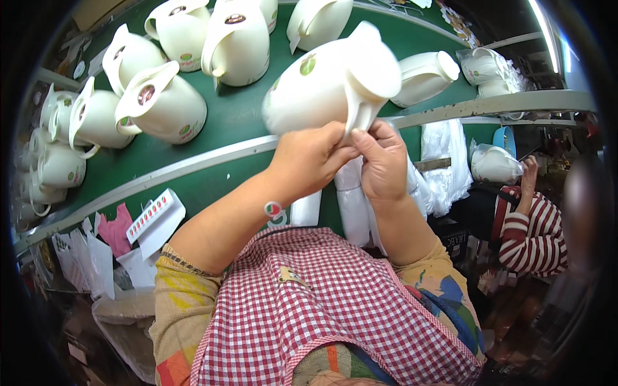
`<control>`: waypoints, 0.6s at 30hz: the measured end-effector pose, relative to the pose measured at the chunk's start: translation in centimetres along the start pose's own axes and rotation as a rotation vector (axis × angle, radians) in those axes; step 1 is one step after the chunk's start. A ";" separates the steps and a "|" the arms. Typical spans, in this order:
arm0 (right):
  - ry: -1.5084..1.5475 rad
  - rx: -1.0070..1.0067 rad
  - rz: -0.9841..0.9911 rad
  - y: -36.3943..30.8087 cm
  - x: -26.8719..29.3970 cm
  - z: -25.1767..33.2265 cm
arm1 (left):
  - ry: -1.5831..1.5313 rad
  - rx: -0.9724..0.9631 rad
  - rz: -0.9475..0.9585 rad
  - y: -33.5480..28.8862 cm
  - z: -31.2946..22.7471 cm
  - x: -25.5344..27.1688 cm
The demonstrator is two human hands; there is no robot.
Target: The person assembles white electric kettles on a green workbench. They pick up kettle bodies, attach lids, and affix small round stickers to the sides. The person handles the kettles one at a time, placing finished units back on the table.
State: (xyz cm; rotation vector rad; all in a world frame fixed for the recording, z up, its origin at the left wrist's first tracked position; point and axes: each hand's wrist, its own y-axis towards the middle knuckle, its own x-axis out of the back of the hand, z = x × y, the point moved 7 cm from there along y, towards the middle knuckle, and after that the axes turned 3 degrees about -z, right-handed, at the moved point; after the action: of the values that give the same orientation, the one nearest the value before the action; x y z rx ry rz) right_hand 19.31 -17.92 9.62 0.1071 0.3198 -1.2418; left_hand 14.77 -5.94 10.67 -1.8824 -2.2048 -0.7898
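A cream-white plastic jug (315,83) lies tipped on its side over the green work surface, its handle pointing down toward me. My left hand (313,159) is closed at the handle, fingers bent in. Close beside it, my right hand (384,164) pinches the handle's end between thumb and fingers. The fingertips of both hands nearly meet there; whether something small is between them is hidden. On my left forearm sticks a round red-and-green sticker (273,209), similar to the marks on the jugs.
Several like jugs (164,106) stand at the left and back of the green surface (235,119); another jug (425,77) lies to the right. A metal rail (212,154) runs along the near edge. Below hang clear plastic bags (447,167) and a sticker sheet (151,219). A co-worker's striped sleeve (531,235) is at right.
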 end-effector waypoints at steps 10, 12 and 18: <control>0.022 0.480 -0.372 24.6 7.9 2.7 | 0.182 0.322 -0.103 9.7 13.8 3.2; -0.034 0.463 -0.467 30.2 10.7 1.6 | 0.142 0.330 -0.138 12.7 16.3 3.5; -0.121 0.399 -0.648 36.7 18.0 -1.9 | 0.000 0.279 -0.325 22.2 21.8 1.9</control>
State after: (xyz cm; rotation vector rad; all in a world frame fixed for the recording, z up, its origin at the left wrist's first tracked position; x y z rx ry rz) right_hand 58.70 -21.97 -0.91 0.2845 -0.0142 -1.9383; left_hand 40.47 7.78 -0.44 -1.4192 -2.5037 -0.4870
